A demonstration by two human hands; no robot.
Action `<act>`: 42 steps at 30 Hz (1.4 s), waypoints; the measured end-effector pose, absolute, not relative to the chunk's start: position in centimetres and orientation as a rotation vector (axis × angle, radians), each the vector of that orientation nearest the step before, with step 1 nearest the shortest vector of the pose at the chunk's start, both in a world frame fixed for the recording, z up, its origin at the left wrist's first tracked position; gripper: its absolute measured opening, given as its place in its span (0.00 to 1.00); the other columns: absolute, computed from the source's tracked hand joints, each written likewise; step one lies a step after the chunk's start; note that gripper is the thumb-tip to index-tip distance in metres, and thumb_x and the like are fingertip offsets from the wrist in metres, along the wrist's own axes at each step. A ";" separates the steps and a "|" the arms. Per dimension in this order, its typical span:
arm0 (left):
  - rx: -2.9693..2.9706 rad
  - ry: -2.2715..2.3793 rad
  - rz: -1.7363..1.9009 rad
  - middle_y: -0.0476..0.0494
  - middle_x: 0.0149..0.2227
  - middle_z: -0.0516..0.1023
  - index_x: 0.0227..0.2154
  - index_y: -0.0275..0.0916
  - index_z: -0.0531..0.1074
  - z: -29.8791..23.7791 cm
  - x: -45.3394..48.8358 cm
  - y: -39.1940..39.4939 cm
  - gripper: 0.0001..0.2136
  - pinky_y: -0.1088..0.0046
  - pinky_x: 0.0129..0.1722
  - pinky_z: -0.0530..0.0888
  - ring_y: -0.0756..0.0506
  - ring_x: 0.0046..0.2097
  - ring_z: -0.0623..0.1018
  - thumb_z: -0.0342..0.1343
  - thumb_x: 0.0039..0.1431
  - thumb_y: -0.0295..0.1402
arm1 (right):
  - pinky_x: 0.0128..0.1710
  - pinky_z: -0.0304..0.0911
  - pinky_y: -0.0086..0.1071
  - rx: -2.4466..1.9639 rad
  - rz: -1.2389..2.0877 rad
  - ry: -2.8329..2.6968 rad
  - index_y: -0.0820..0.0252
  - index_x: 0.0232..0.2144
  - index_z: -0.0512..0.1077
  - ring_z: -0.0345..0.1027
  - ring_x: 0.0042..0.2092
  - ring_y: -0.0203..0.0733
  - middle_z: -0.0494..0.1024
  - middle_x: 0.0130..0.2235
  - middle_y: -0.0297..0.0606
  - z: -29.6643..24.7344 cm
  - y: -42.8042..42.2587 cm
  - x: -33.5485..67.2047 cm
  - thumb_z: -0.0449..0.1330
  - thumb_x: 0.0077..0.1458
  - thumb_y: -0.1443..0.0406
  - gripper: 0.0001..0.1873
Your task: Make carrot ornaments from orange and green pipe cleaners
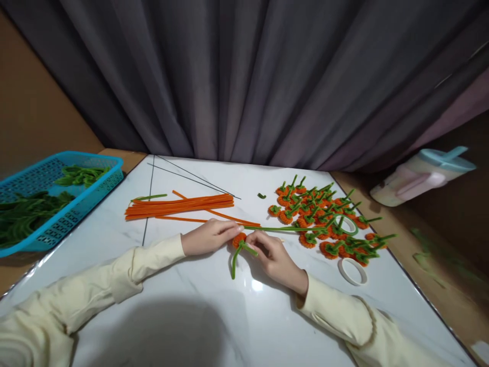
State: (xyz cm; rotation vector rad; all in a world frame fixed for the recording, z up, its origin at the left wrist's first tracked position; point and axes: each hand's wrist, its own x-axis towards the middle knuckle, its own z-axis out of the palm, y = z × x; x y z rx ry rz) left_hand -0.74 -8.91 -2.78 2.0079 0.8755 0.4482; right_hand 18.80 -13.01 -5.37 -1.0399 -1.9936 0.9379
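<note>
A small orange ball with green stems (239, 240) is sitting just below the frame's centre, between the hands. The left hand (211, 237) is pinching the ball with narrowed fingertips; the right hand (273, 259) is curling in beside it, fingers at one green stem, though whether they are gripping it I cannot tell. The other stem is hanging downward. Behind the right hand, long green strips (284, 229) are stretching rightward toward a cluster of similar orange balls (286, 216). Orange strips (183, 205) are lying left of centre. A blue basket (82, 196) is standing at the left edge.
</note>
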 end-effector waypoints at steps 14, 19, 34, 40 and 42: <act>1.056 0.701 0.554 0.38 0.34 0.75 0.44 0.31 0.69 -5.2 -0.6 -8.6 0.18 0.79 0.17 0.72 0.47 0.29 0.77 0.56 0.51 0.35 | 0.28 0.56 0.27 -1.085 0.979 -1.857 0.59 0.36 0.62 0.62 0.28 0.35 0.69 0.28 0.34 -5.6 -13.4 18.3 0.48 0.61 0.58 0.10; 1.080 0.790 0.662 0.39 0.35 0.76 0.45 0.32 0.69 -5.4 -0.2 -9.2 0.19 0.77 0.18 0.73 0.52 0.22 0.74 0.57 0.52 0.37 | 0.25 0.55 0.27 -1.126 0.845 -1.843 0.58 0.36 0.59 0.59 0.25 0.34 0.67 0.24 0.30 -6.0 -13.5 18.2 0.54 0.57 0.58 0.11; 1.208 0.737 0.629 0.40 0.32 0.77 0.46 0.31 0.68 -5.6 -0.1 -10.0 0.22 0.74 0.21 0.74 0.52 0.21 0.73 0.60 0.50 0.38 | 0.25 0.59 0.26 -1.069 0.939 -1.733 0.59 0.36 0.63 0.64 0.25 0.34 0.72 0.26 0.33 -6.3 -13.1 18.2 0.53 0.58 0.60 0.08; 1.191 0.751 0.614 0.37 0.32 0.78 0.50 0.30 0.66 -6.2 -0.2 -10.1 0.25 0.72 0.27 0.74 0.46 0.29 0.78 0.61 0.50 0.37 | 0.27 0.60 0.27 -1.074 0.976 -1.721 0.59 0.36 0.62 0.66 0.27 0.35 0.72 0.26 0.33 -6.6 -13.0 18.3 0.53 0.58 0.59 0.09; 1.170 0.763 0.619 0.37 0.31 0.79 0.50 0.30 0.66 -6.1 -0.2 -10.2 0.26 0.70 0.31 0.75 0.44 0.32 0.79 0.61 0.49 0.37 | 0.27 0.60 0.27 -1.081 0.974 -1.730 0.59 0.36 0.62 0.66 0.27 0.35 0.72 0.26 0.33 -6.7 -13.0 18.3 0.53 0.58 0.59 0.09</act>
